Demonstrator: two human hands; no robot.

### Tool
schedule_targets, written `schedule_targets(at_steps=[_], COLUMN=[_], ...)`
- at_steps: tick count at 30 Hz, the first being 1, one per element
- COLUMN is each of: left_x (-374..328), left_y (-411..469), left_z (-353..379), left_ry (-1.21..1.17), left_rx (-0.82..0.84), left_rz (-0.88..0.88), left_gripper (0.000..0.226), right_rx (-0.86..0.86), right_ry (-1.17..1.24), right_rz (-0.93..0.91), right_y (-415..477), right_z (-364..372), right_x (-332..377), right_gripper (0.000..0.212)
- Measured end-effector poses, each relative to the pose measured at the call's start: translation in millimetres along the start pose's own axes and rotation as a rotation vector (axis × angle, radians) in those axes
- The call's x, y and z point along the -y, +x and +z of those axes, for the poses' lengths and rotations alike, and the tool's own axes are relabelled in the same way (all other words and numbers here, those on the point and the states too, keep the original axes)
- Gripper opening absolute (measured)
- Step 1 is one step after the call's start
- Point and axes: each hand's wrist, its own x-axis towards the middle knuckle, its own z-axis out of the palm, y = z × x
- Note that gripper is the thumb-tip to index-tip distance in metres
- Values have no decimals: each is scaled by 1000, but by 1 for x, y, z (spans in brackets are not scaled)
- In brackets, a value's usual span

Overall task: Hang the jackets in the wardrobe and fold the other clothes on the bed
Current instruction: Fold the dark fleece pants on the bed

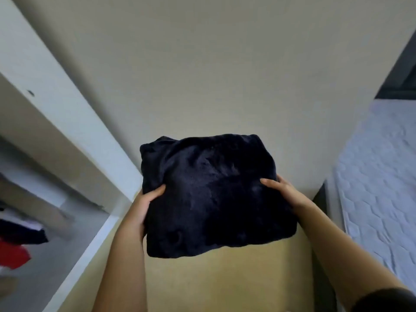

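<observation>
On the right is the bed. Its top is a white mattress, stitched all over with six-sided shapes. On the left is the open wardrobe with white walls. Low inside it is a pale shelf, and some clothes lie on it: a dark one right next to a red one. They are too blurry to tell if they are stacked. Between the bed and the wardrobe is the yellow-brown floor.

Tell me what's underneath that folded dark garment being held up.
The left hand and right hand grip the dark garment by its sides, thumbs on top; fingers underneath are hidden. A tan surface shows below its near edge.
</observation>
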Motion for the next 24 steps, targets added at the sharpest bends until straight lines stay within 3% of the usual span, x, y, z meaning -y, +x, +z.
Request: schedule_targets(at_steps=[4, 9, 15, 24], left_x=[-8, -19, -56, -154], left_y=[-51, -120, -167, -168], left_z=[-114, -231, -331, -470], left_ry=[-82, -200, -224, -215], left_rx=[-174, -348, -511, -744], left_rz=[38, 202, 386, 599], left_gripper=[68, 37, 58, 62], right_rx=[145, 376, 670, 861], right_ry=[-42, -96, -133, -111], right_rz=[29, 28, 11, 87], right_y=[17, 33, 70, 167], right_z=[115, 252, 397, 622], right_x=[-26, -45, -33, 0], right_gripper=[56, 53, 61, 53])
